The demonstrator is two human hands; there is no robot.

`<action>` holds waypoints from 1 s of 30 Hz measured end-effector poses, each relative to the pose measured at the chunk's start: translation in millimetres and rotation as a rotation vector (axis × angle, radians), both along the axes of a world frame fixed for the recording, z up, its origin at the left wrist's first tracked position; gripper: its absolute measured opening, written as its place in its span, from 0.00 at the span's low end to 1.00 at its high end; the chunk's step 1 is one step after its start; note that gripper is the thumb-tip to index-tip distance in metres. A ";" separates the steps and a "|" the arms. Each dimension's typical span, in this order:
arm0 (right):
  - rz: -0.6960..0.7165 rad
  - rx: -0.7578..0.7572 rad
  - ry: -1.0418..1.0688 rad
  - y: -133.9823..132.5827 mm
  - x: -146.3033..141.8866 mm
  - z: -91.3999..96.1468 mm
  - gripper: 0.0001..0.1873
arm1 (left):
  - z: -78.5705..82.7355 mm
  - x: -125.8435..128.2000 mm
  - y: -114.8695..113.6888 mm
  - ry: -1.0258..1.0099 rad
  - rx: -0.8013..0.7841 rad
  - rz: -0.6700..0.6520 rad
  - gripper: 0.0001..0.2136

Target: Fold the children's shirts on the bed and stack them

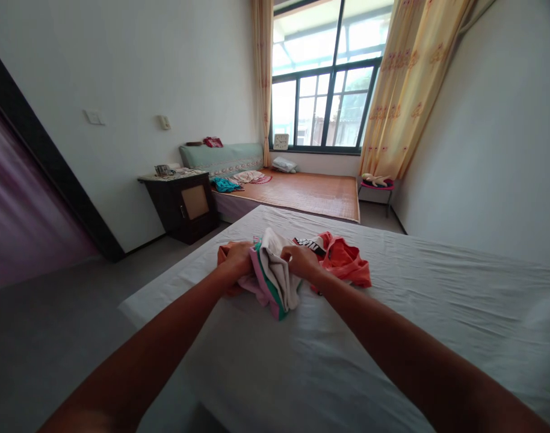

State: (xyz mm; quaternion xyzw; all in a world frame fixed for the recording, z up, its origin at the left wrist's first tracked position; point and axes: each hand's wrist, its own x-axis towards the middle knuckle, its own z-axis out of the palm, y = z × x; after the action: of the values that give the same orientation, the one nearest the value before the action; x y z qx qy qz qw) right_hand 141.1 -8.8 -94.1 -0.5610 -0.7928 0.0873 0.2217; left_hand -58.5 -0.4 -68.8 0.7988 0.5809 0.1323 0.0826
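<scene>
Between my hands stands a bunched, partly folded garment [277,273] in white, green and pink, resting on a white-sheeted surface [414,313]. My left hand [240,260] grips its left side, the fingertips partly hidden by the cloth. My right hand [301,262] pinches the white fabric on the other side, thumb and forefinger curled together. Orange cloth [223,252] shows behind and beside my left hand. Just right of my right hand lies a crumpled coral-red garment [347,261]; a black and white lettered piece [312,244] lies against it.
A bed with a brown woven mat [311,189] stands beyond, with teal cloth [225,184] and pale clothes [252,177] on it. A dark bedside cabinet [180,207] is at left. A pink stool [376,185] stands below the curtain [392,90] by the window.
</scene>
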 end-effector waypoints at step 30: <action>0.120 0.211 0.118 -19.6 67.3 61.5 0.14 | 41.5 5.1 18.7 -0.146 -0.173 -0.198 0.10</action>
State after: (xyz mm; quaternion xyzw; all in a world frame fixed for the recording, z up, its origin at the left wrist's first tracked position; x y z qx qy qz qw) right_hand 208.4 -28.4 -32.6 -0.4800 -0.8153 0.0491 0.3202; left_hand -53.4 18.2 -27.3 0.8304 0.5011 0.1307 0.2057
